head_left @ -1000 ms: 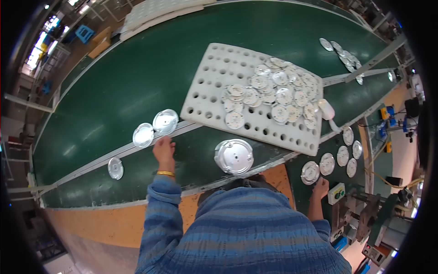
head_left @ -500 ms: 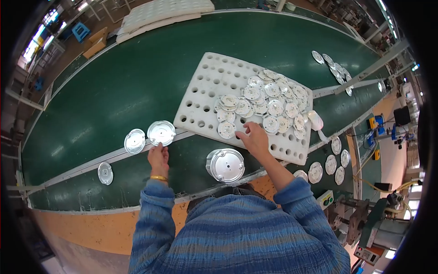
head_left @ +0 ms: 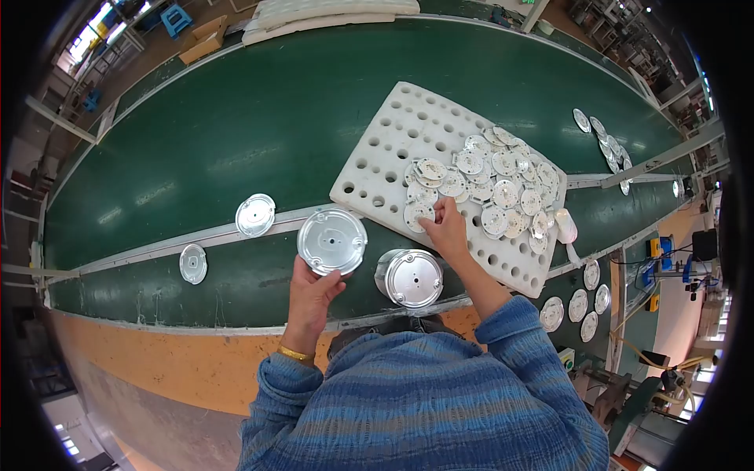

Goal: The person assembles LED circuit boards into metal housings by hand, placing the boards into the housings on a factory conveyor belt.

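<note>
My left hand [head_left: 312, 297] grips the lower edge of a shiny round metal plate [head_left: 332, 242], thumb on its face, and holds it up above the bench. My right hand [head_left: 448, 230] reaches to the near edge of the white foam tray [head_left: 377, 161]. Its thumb and fingers pinch the edge of a round white circuit board [head_left: 418, 213] there. Many similar white boards [head_left: 505, 192] lie heaped on the tray to the right of it. Between my hands stands a stack of metal plates [head_left: 415, 279], close to my body.
Two more metal plates, a nearer one [head_left: 193, 264] and a farther one [head_left: 256, 215], lie to the left on the green bench [head_left: 196, 141]. Other discs [head_left: 579, 305] lie at the right. A small clear bag [head_left: 565, 228] sits by the tray's right corner. Machinery stands at the lower right.
My left hand has lifted the metal plate off the bench and brought it nearer. My right hand has closed its fingers on a white board at the tray's edge. The view has shifted.
</note>
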The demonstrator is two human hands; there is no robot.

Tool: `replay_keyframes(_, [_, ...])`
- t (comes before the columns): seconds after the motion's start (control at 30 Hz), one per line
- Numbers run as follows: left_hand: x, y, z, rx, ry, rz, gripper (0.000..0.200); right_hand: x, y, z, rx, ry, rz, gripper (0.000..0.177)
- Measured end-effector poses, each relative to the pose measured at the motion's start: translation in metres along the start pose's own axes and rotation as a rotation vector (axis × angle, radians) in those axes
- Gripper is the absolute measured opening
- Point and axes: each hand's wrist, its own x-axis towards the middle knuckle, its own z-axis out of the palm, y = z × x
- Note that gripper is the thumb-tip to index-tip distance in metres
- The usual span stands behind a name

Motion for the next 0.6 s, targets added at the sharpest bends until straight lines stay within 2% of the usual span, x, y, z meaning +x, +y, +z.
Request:
replay_keyframes(0.17, [-0.019, 0.007, 0.022, -0.073, -0.127, -0.114, 0.049, -0.027, -0.054, -0.046, 0.766, -0.038, 0.183, 0.024])
replay_keyframes(0.33, [-0.025, 0.003, 0.041, -0.062, -0.240, -0.180, 0.056, -0.062, -0.094, -0.072, 0.941, -0.227, 0.216, 0.016])
replay_keyframes(0.5, [-0.030, -0.001, 0.062, 0.053, -0.315, -0.123, 0.056, -0.083, -0.091, -0.069, 1.155, -0.194, 0.325, 0.012])
replay_keyframes(0.6, [-0.035, 0.003, 0.066, 0.195, -0.406, -0.058, 0.046, -0.084, -0.086, -0.074, 1.203, -0.162, 0.342, 0.012])
